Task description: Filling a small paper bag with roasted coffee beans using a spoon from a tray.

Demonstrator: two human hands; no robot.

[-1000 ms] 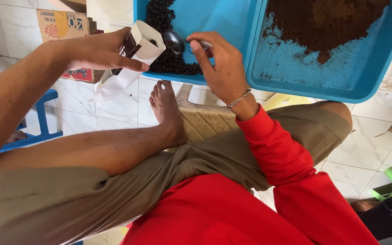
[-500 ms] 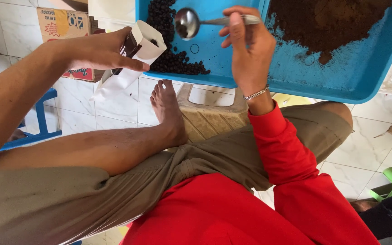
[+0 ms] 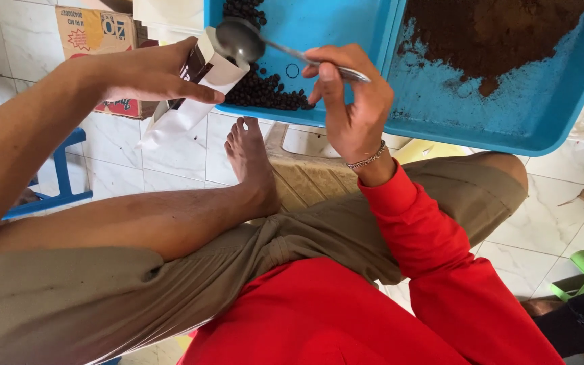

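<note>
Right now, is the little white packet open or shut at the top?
Open. The small white paper packet in the left hand gapes at its top, and the metal spoon is tipped right over that opening.

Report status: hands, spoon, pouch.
Left hand holds white pouch open. Right hand tips metal spoon at its mouth. Dark beans in blue tray behind. Nothing blocking.

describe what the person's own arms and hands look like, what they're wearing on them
The right arm wears a long red sleeve that ends at the wrist, and the right hand is bare, with a thin beaded silver bracelet just above the cuff. The left arm is bare with no sleeve in view, and the left hand shows no ring, watch or glove.
</note>
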